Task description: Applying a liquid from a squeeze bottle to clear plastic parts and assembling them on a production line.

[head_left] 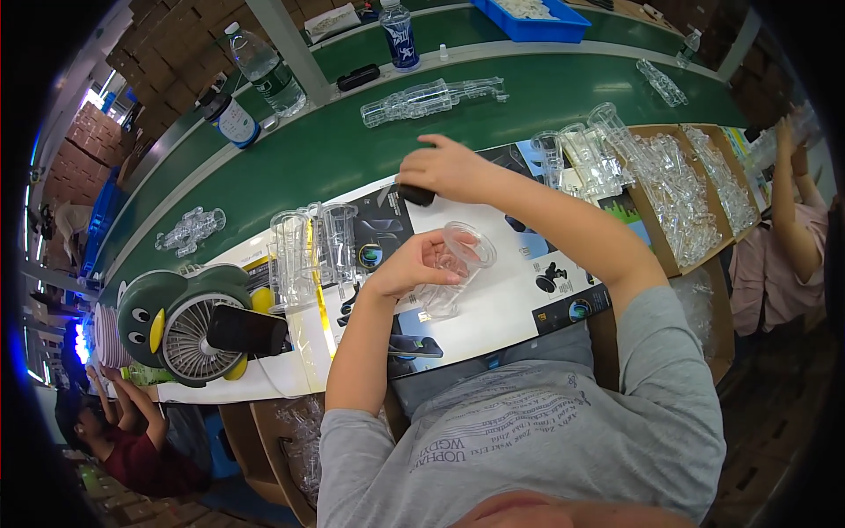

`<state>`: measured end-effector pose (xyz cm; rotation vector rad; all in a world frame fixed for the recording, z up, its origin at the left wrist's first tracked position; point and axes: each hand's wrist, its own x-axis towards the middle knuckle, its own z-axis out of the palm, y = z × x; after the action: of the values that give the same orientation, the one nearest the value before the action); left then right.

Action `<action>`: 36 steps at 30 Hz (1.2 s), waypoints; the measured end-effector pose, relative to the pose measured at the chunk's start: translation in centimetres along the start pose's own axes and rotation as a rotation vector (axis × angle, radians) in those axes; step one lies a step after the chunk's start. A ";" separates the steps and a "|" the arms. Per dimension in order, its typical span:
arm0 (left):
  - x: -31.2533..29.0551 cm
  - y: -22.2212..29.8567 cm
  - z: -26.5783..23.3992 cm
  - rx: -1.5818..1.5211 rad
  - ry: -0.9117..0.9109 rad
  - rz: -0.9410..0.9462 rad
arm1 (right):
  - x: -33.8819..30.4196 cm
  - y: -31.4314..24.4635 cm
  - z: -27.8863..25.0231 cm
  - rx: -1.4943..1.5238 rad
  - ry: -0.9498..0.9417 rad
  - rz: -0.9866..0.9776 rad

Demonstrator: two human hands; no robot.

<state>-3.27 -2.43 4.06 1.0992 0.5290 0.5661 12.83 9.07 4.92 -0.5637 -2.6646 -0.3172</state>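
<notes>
My left hand [415,266] is closed around a clear plastic part [469,246] with a wide round flared rim, tilted over the printed board. Farther off, my right hand [447,172] is curled, one finger sticking out to the left. A small dark object [416,194] shows under its fingers and appears gripped; its kind cannot be made out. Beneath both hands lies the white printed board [488,299] with pictures of dark devices. Several clear flared parts [339,242] stand together left of my left hand.
Clear parts [422,102] lie on the green conveyor [326,145]. Cardboard boxes of clear parts [678,189] and more standing pieces [590,158] are at right. A penguin-shaped fan [201,339] and black phone [246,330] stand left. Bottles [264,75] line the far side. Co-workers flank me.
</notes>
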 end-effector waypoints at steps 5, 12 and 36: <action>-0.9 0.5 -0.6 0.004 0.213 0.191 | -2.8 -1.5 -5.9 0.500 0.399 0.491; -0.2 0.7 -0.7 0.317 0.770 0.508 | -6.5 -3.1 -5.9 1.482 0.977 0.811; 0.8 -0.7 -1.5 0.816 1.052 0.635 | -6.0 -6.1 -6.7 1.455 0.883 0.827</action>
<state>-3.55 -1.16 2.81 1.7171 1.4195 1.6071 17.49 -0.34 7.53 -0.6583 -1.0963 1.1889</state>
